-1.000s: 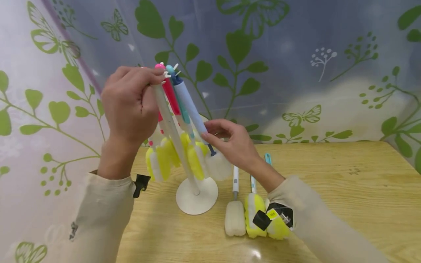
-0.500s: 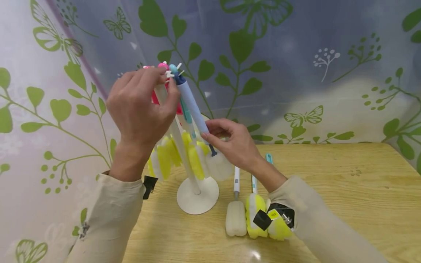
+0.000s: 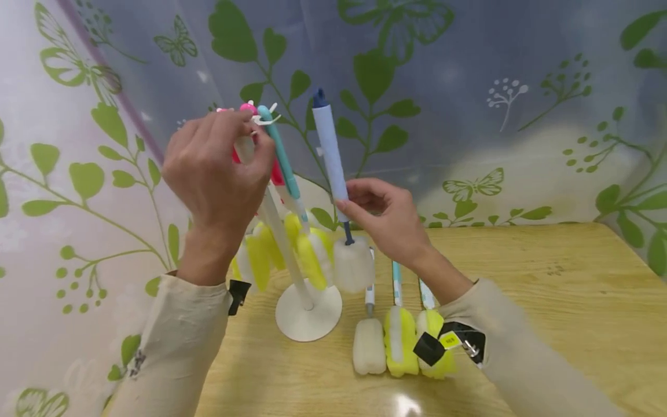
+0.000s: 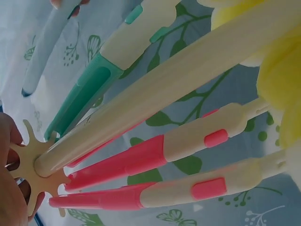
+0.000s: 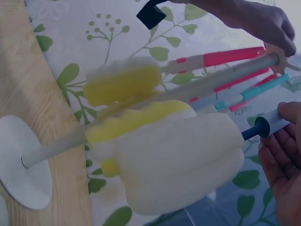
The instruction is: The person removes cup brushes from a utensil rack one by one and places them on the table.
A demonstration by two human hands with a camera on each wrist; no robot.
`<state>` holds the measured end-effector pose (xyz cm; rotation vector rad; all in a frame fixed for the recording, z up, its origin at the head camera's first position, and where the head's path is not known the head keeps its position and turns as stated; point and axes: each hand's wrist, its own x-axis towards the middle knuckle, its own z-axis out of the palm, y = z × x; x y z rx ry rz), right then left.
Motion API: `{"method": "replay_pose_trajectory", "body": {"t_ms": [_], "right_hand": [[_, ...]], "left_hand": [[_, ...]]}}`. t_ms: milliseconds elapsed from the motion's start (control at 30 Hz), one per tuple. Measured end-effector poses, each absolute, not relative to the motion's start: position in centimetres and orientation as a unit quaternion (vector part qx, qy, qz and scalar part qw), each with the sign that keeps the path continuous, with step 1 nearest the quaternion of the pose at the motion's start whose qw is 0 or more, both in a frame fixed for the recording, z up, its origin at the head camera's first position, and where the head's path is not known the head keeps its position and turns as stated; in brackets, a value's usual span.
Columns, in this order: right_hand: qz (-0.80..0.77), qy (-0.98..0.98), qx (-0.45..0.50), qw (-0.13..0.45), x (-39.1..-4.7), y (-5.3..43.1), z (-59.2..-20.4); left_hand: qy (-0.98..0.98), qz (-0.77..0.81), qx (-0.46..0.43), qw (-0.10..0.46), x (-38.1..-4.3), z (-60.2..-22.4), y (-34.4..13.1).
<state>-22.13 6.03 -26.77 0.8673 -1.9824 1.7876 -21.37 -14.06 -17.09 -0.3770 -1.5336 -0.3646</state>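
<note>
My right hand (image 3: 388, 217) pinches the lower handle of a bottle brush (image 3: 329, 150) with a pale blue handle and a white sponge head. It hangs upright, head down, its top end apart from the hooks. My left hand (image 3: 216, 156) grips the hooked top (image 4: 26, 165) of a white stand (image 3: 285, 240). A teal-handled sponge brush (image 3: 283, 159) and several pink-handled brushes (image 4: 117, 165) hang from that top around the pole. Their yellow and white sponge heads (image 3: 312, 258) cluster low on the stand, partly hidden behind the pole.
The stand's round white base (image 3: 310, 327) rests on a wooden table (image 3: 521, 313). To its right lie a white sponge brush (image 3: 369, 347) and two yellow-and-white ones (image 3: 401, 347), side by side. Behind the table hangs a leaf-patterned curtain (image 3: 448, 133).
The blue-handled brush has come off its hook and moved right with my right hand, now standing straighter. My left hand has shifted its fingers and thumb around the stand's top.
</note>
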Motion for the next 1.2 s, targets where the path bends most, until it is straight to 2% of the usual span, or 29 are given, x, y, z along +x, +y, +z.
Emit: {"method": "replay_pose_trajectory", "body": {"t_ms": [233,600,1000,1200], "right_hand": [[0.625,-0.722,0.241,0.175,-22.9,9.9,-27.7],[0.587,-0.774,0.134,0.193,-23.3,16.9,-31.3],[0.548,-0.827,0.039,0.121,-22.8,21.7,-35.5],[0.579,-0.815,-0.004,0.025,-22.6,22.9,-37.9]], "left_hand": [[-0.682,-0.168,-0.148,0.697,-21.5,-17.3,-14.4],[-0.678,-0.161,-0.141,0.703,-21.7,-17.1,-14.8],[-0.677,-0.167,-0.141,0.703,-21.3,-17.0,-15.2],[-0.668,-0.174,-0.127,0.712,-21.3,-16.9,-15.0]]}}
